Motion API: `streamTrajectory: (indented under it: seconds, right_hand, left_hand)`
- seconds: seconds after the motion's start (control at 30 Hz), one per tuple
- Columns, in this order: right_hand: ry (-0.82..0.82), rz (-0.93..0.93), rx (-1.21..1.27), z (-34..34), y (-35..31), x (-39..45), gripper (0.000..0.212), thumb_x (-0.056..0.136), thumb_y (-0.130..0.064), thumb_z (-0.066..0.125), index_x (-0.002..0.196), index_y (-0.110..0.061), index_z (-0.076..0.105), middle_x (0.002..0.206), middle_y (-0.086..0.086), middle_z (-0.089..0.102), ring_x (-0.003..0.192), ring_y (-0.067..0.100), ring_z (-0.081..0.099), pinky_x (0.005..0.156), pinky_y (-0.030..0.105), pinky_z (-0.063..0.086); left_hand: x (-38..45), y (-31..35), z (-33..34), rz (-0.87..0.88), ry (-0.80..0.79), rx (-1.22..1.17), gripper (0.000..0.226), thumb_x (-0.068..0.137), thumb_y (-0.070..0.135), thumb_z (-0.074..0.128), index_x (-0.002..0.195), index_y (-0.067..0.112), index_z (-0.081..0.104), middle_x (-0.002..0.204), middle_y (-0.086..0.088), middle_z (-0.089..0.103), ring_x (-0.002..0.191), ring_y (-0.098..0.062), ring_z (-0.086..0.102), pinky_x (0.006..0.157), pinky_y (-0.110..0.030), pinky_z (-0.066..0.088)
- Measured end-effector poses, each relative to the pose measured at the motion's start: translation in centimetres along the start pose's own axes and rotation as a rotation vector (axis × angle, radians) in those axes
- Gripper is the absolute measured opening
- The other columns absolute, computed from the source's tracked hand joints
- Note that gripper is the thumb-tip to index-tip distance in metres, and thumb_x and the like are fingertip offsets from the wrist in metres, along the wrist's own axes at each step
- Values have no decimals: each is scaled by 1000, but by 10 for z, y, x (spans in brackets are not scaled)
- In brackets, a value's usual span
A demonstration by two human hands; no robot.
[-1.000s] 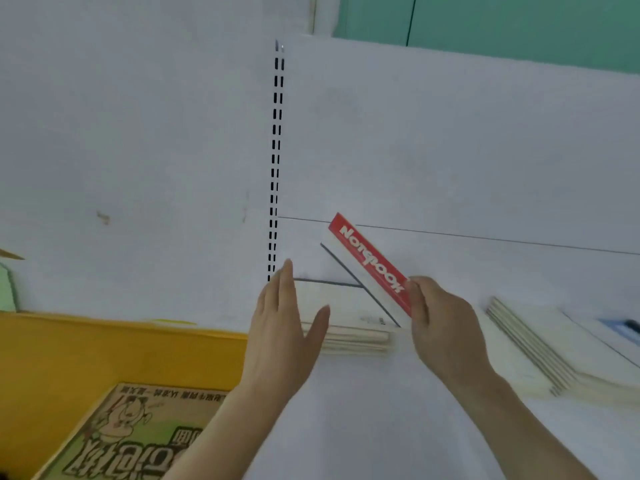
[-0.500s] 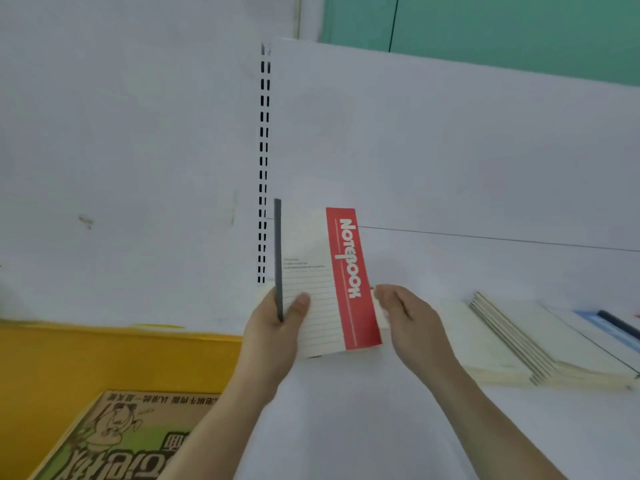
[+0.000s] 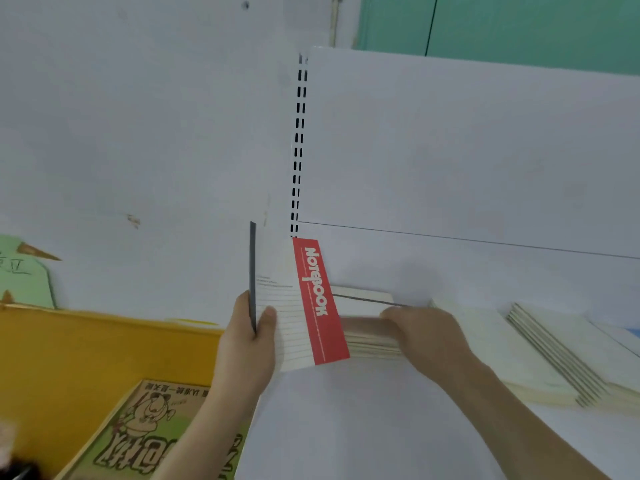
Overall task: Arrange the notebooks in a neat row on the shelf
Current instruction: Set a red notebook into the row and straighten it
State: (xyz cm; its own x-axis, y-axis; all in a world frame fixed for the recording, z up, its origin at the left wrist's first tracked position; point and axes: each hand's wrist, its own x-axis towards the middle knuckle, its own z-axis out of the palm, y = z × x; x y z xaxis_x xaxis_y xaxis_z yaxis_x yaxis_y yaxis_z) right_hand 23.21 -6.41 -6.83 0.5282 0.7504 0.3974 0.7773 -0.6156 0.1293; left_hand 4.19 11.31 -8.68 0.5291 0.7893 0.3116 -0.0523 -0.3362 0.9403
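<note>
While the left hand (image 3: 247,336) holds a white notebook with a dark spine and a red band printed "Notebook" (image 3: 298,306) upright above the shelf, its thumb presses on the ruled cover and its fingers (image 3: 240,306) wrap behind the dark spine edge. This notebook stands nearly vertical, spine to the left, its lower edge just above the white shelf board (image 3: 346,427).

To its right, the right hand (image 3: 424,332) rests on a short stack of cream-edged notebooks lying flat (image 3: 367,336) on the shelf. The fingers curl over the top and front edge of this stack; motion blur makes it hard to tell whether they grip it or only press on it. The red band of the upright notebook overlaps the left end of the stack from this viewpoint.

Farther right, a fanned pile of pale notebooks (image 3: 554,362) lies flat on the same shelf, apart from the hand. Behind everything rises a white back panel (image 3: 467,150) with a slotted upright strip of black holes (image 3: 298,147) at its left edge.

At lower left sits a yellow surface (image 3: 86,348), and on it a green and tan printed booklet with a cartoon figure (image 3: 149,431).
</note>
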Motion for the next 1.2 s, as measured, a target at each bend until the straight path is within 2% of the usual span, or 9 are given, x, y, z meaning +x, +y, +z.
streamTrajectory:
  seconds: [0.1, 0.2, 0.37, 0.5, 0.67, 0.83, 0.93, 1.07, 1.2]
  right_hand:
    - [280, 156, 62, -23, 6, -3, 23, 98, -28, 42, 114, -26, 58, 84, -3, 68, 70, 27, 65, 62, 37, 52]
    - [523, 322, 502, -44, 2, -15, 18, 100, -30, 46, 105, -21, 62, 79, -9, 67, 64, 13, 62, 54, 23, 47]
    - [470, 501, 1188, -56, -29, -35, 12, 97, -27, 56, 95, -29, 68, 84, -17, 72, 75, 3, 68, 68, 26, 52]
    - [486, 611, 1150, -29, -47, -47, 17, 99, -26, 52, 93, -30, 68, 84, -17, 71, 77, 0, 67, 72, 28, 54]
    - [514, 689, 1139, -28, -38, -75, 22, 101, -29, 47, 88, -35, 65, 85, -22, 70, 78, 1, 67, 67, 18, 51]
    - [500, 724, 944, -42, 1, -117, 18, 100, -40, 43, 99, -42, 62, 88, -30, 67, 82, -6, 64, 68, 13, 49]
    - [494, 758, 884, -48, 30, -153, 21, 101, -45, 38, 115, -48, 54, 94, -31, 65, 89, -6, 63, 74, 17, 51]
    - [454, 756, 911, -66, 73, -199, 27, 102, -43, 35, 123, -59, 38, 97, -32, 62, 92, -9, 61, 63, 10, 50]
    - [422, 797, 816, -83, 129, -249, 44, 91, -55, 37, 130, -64, 18, 105, -36, 52, 97, -8, 58, 70, 8, 48]
  left_hand:
    - [2, 5, -3, 46, 39, -17, 16, 104, 28, 44, 118, 35, 44, 101, 24, 61, 88, 3, 61, 59, -13, 48]
    - [6, 9, 0, 26, 35, -67, 15, 105, 26, 43, 118, 33, 45, 103, 21, 62, 92, -1, 61, 62, -16, 49]
    - [-4, 17, 17, 0, -68, -202, 12, 104, 29, 47, 109, 31, 58, 90, 20, 69, 83, 2, 65, 66, -15, 47]
    - [-24, 29, 43, 22, -148, -263, 18, 103, 36, 45, 100, 28, 60, 91, 15, 72, 84, -3, 68, 72, -31, 57]
    - [-46, 38, 75, 76, -244, -282, 11, 99, 40, 49, 99, 32, 58, 91, 23, 69, 84, 4, 65, 66, -18, 52]
    - [-69, 48, 109, -60, -603, -392, 16, 104, 33, 44, 111, 38, 58, 101, 16, 72, 94, -8, 69, 78, -38, 57]
    - [-94, 65, 136, -182, -808, -442, 21, 104, 35, 42, 120, 45, 52, 105, 10, 73, 93, -22, 72, 61, -48, 61]
    - [-138, 90, 189, -139, -740, -407, 21, 104, 35, 42, 123, 40, 49, 101, 8, 71, 83, -16, 72, 49, -46, 59]
    - [-188, 118, 253, 8, -661, -399, 32, 105, 25, 42, 134, 37, 37, 105, 10, 66, 78, -13, 71, 41, -37, 55]
